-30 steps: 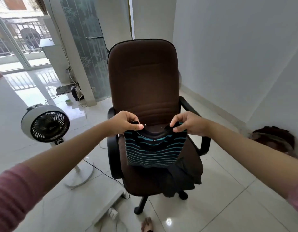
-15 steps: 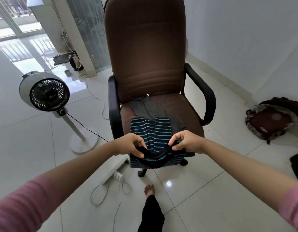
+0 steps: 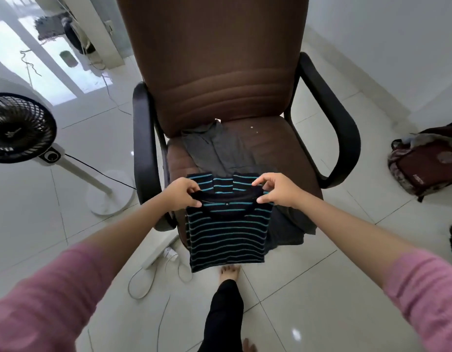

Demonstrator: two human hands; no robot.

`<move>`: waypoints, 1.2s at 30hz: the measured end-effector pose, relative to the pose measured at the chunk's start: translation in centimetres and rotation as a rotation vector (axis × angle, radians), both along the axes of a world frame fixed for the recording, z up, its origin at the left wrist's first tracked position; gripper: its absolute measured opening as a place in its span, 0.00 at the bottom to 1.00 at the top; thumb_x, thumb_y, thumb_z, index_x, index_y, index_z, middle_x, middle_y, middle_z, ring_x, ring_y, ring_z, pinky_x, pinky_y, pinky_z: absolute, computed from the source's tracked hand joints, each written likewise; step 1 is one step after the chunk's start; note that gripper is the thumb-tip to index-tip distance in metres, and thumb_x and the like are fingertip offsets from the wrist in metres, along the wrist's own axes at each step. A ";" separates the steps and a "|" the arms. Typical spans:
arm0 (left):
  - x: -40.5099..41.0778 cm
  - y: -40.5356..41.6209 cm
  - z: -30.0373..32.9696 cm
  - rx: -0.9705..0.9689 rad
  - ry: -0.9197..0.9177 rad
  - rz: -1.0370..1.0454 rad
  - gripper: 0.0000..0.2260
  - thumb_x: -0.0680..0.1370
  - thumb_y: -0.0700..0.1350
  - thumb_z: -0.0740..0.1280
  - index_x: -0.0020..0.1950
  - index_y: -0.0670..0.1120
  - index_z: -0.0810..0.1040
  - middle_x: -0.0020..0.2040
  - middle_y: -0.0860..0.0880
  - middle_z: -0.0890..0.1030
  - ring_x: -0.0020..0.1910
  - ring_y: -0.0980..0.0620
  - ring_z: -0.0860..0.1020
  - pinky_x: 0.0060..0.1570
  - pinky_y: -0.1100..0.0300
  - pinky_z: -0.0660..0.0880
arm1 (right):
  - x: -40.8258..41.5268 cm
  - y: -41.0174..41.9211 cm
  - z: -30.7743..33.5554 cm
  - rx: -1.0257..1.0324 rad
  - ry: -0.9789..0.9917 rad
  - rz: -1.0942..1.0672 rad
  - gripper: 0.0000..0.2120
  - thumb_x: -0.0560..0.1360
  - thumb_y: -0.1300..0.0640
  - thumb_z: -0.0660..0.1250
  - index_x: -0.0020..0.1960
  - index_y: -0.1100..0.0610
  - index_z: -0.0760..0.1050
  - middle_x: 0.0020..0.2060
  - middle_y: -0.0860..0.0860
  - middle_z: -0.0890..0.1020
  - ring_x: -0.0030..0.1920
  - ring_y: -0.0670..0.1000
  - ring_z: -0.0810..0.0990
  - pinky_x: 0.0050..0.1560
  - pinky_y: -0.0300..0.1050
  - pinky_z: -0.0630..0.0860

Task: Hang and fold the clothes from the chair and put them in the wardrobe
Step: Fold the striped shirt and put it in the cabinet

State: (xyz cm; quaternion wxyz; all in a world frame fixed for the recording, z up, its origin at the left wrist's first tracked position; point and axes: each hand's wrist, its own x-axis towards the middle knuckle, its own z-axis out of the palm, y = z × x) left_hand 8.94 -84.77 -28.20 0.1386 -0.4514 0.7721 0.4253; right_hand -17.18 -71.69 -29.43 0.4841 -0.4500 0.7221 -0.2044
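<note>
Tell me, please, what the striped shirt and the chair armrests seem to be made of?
Striped shirt: apparently a soft knit fabric, matte; it drapes limply where it hangs. Chair armrests: likely hard black plastic, with a slight sheen along the smooth curved loops, though a coating cannot be excluded.

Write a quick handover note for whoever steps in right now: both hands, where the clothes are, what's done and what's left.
Left hand: pinches the striped shirt at its collar, left side.
Right hand: pinches the collar's right side.
The striped shirt hangs folded narrow from both hands, over the front edge of the chair.
A grey garment lies spread on the seat, trailing off the front.
Done: the shirt looks partly folded.
Left: finish that fold, deal with the grey garment, put both away. The wardrobe is not in view.
</note>
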 end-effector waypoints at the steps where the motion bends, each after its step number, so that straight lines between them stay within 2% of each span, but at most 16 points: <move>1: -0.5 -1.2 -0.9 0.006 -0.035 -0.016 0.11 0.72 0.40 0.73 0.54 0.45 0.79 0.49 0.50 0.80 0.50 0.50 0.78 0.50 0.59 0.71 | -0.7 -1.2 -0.9 0.010 0.014 0.013 0.19 0.65 0.65 0.77 0.53 0.51 0.79 0.39 0.51 0.77 0.43 0.50 0.77 0.48 0.43 0.74; 4: -1.7 -4.4 -3.5 -0.019 -0.145 -0.046 0.13 0.72 0.39 0.72 0.55 0.42 0.80 0.48 0.47 0.80 0.49 0.48 0.78 0.49 0.59 0.71 | -2.4 -4.1 -3.8 0.045 0.047 0.060 0.21 0.65 0.65 0.77 0.55 0.52 0.79 0.42 0.53 0.80 0.45 0.53 0.80 0.52 0.46 0.76; 8: -2.8 -7.3 -6.8 -0.036 -0.216 0.046 0.10 0.71 0.41 0.74 0.50 0.41 0.82 0.43 0.47 0.80 0.45 0.48 0.76 0.45 0.59 0.70 | -3.9 -6.5 -7.1 0.057 0.057 -0.008 0.18 0.64 0.65 0.78 0.50 0.52 0.78 0.38 0.51 0.81 0.40 0.51 0.80 0.49 0.48 0.79; 10: -3.0 -8.0 -8.4 -0.052 -0.230 0.120 0.08 0.70 0.42 0.75 0.48 0.42 0.82 0.42 0.47 0.79 0.45 0.48 0.76 0.45 0.59 0.70 | -4.3 -7.2 -8.7 0.069 0.040 -0.064 0.16 0.65 0.66 0.77 0.48 0.53 0.78 0.38 0.53 0.81 0.39 0.51 0.80 0.46 0.48 0.80; 14: -3.1 -8.9 -10.9 -0.070 -0.216 0.313 0.08 0.68 0.43 0.76 0.44 0.44 0.82 0.41 0.48 0.78 0.43 0.49 0.76 0.44 0.59 0.70 | -4.5 -8.1 -11.4 0.071 0.026 -0.193 0.15 0.66 0.68 0.76 0.44 0.52 0.77 0.38 0.54 0.81 0.35 0.49 0.78 0.41 0.42 0.77; 17: -3.3 -9.0 -12.3 -0.073 -0.217 0.438 0.07 0.69 0.44 0.76 0.41 0.45 0.81 0.41 0.47 0.80 0.43 0.48 0.77 0.44 0.59 0.70 | -4.6 -8.2 -13.2 0.067 0.057 -0.299 0.14 0.64 0.66 0.78 0.43 0.53 0.77 0.34 0.50 0.78 0.36 0.51 0.78 0.44 0.48 0.79; 20: -3.2 -8.9 -13.8 -0.063 -0.206 0.565 0.09 0.67 0.45 0.77 0.40 0.47 0.78 0.43 0.48 0.80 0.44 0.48 0.77 0.43 0.58 0.71 | -4.5 -8.1 -14.2 0.080 0.070 -0.390 0.14 0.64 0.64 0.79 0.44 0.55 0.76 0.33 0.49 0.76 0.37 0.52 0.78 0.44 0.47 0.78; 22: -3.2 -8.7 -14.5 -0.040 -0.194 0.655 0.10 0.66 0.46 0.78 0.38 0.50 0.77 0.45 0.49 0.81 0.45 0.48 0.78 0.46 0.57 0.73 | -4.3 -8.0 -14.5 0.078 0.093 -0.411 0.14 0.64 0.62 0.79 0.45 0.55 0.76 0.34 0.48 0.76 0.38 0.51 0.78 0.44 0.43 0.76; 24: -3.2 -8.3 -15.0 -0.044 -0.202 0.729 0.11 0.66 0.49 0.78 0.36 0.53 0.76 0.43 0.51 0.81 0.47 0.47 0.79 0.53 0.52 0.75 | -3.7 -7.7 -14.7 0.064 0.101 -0.465 0.14 0.65 0.61 0.78 0.46 0.55 0.76 0.35 0.48 0.76 0.38 0.49 0.77 0.44 0.42 0.75; 27: -3.3 -6.9 -14.9 -0.071 -0.117 0.853 0.11 0.68 0.47 0.76 0.44 0.54 0.75 0.41 0.55 0.79 0.50 0.49 0.79 0.58 0.48 0.73 | -2.4 -6.6 -14.9 0.045 0.115 -0.553 0.15 0.69 0.59 0.75 0.53 0.57 0.75 0.40 0.48 0.77 0.37 0.45 0.77 0.46 0.41 0.76; 31: -3.5 -4.1 -14.6 -0.125 -0.026 0.976 0.19 0.70 0.47 0.74 0.58 0.50 0.72 0.57 0.48 0.74 0.56 0.49 0.75 0.59 0.53 0.73 | -0.6 -4.0 -14.8 0.058 0.164 -0.559 0.22 0.73 0.54 0.72 0.63 0.55 0.69 0.53 0.52 0.76 0.49 0.50 0.77 0.52 0.45 0.76; 33: -3.4 -2.8 -14.5 -0.122 -0.007 0.982 0.20 0.71 0.46 0.74 0.59 0.49 0.70 0.60 0.47 0.72 0.56 0.50 0.73 0.58 0.55 0.71 | 0.0 -3.0 -14.6 0.071 0.134 -0.569 0.23 0.73 0.53 0.71 0.64 0.54 0.67 0.54 0.51 0.75 0.51 0.50 0.77 0.51 0.44 0.75; 36: -2.8 -1.9 -14.3 -0.078 0.028 0.999 0.17 0.71 0.45 0.74 0.56 0.49 0.70 0.59 0.47 0.72 0.52 0.52 0.73 0.57 0.57 0.72 | 0.5 -2.4 -14.1 0.066 0.064 -0.521 0.19 0.74 0.56 0.70 0.60 0.51 0.66 0.50 0.50 0.77 0.49 0.51 0.77 0.49 0.45 0.75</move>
